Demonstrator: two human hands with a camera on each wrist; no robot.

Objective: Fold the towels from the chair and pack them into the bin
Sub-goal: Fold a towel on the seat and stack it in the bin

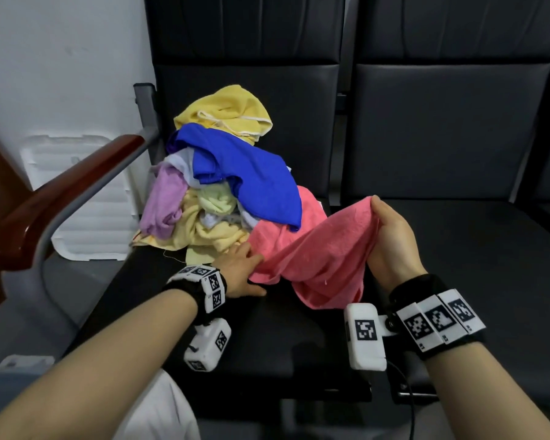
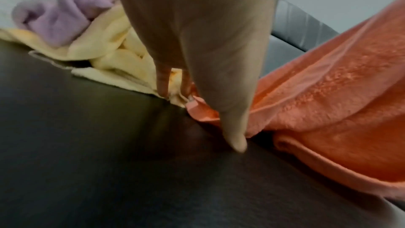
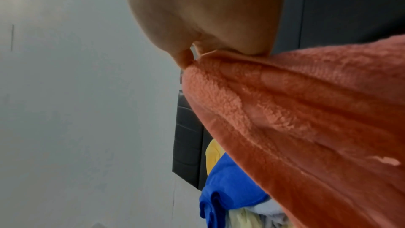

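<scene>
Both grips grasp the pink towel (image 1: 311, 249) — right hand (image 1: 391, 236) lifting, left hand (image 1: 238, 274) low on the chair (image 1: 267, 338).

White wall (image 1: 61, 58), black seats (image 1: 442, 138) (padded)
</scene>
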